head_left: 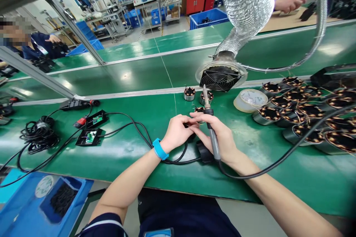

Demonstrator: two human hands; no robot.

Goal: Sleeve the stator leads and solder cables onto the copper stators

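Note:
My right hand [224, 139] is closed round a soldering iron [214, 142], its tip pointing away from me and upward. The thumb and index finger of that hand meet the fingertips of my left hand [176, 133]. My left hand is closed in a pinch, and what it holds is mostly hidden by the fingers. Just beyond the fingers a copper-wound motor stator [199, 109] shows in part. Two more stators stand farther back, one at left [189, 94] and one behind the iron's tip [209, 98]. A black round part [205, 152] lies under my right hand.
A fume fan [219, 79] on a silver duct [247, 0] hangs ahead. Many stators [303, 133] crowd the right side beside a round tub [250, 100]. Black cables [41, 133] and open circuit boxes [89, 137] lie left. The iron's cord [278, 161] crosses my right forearm. Co-workers sit opposite.

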